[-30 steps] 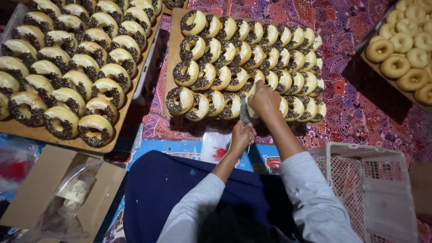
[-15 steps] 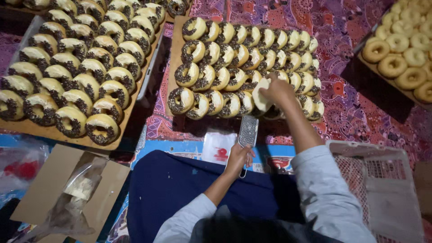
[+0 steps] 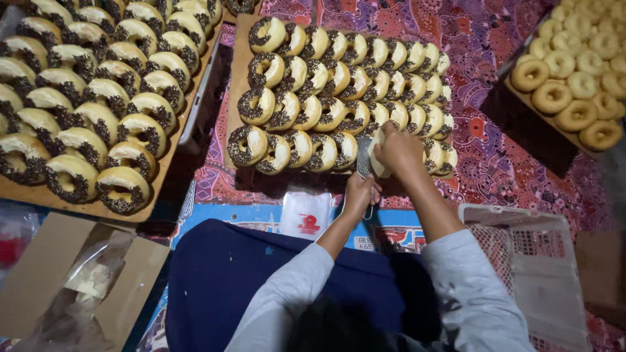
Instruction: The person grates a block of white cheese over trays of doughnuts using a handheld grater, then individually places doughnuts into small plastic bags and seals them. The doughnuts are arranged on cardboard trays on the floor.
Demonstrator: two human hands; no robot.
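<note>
My left hand [image 3: 359, 193] grips the handle of a small metal grater [image 3: 364, 158], held upright at the near edge of a wooden board [image 3: 236, 78]. The board carries rows of overlapping doughnuts [image 3: 306, 111] with white icing and dark sprinkles. My right hand [image 3: 399, 148] presses a pale block [image 3: 377, 163] against the grater, just above the front row of doughnuts. Both sleeves are light grey.
A second board of sprinkled doughnuts [image 3: 98, 111] lies at the left. A tray of plain doughnuts [image 3: 574, 78] sits at the top right. A white plastic basket [image 3: 535, 261] is at the right, a cardboard box [image 3: 45, 280] with a plastic bag at the lower left, and a small white packet [image 3: 305, 215] in front.
My right hand has come down from over the doughnuts to the grater. My left hand has lifted the grater toward the board's edge, so both hands meet again.
</note>
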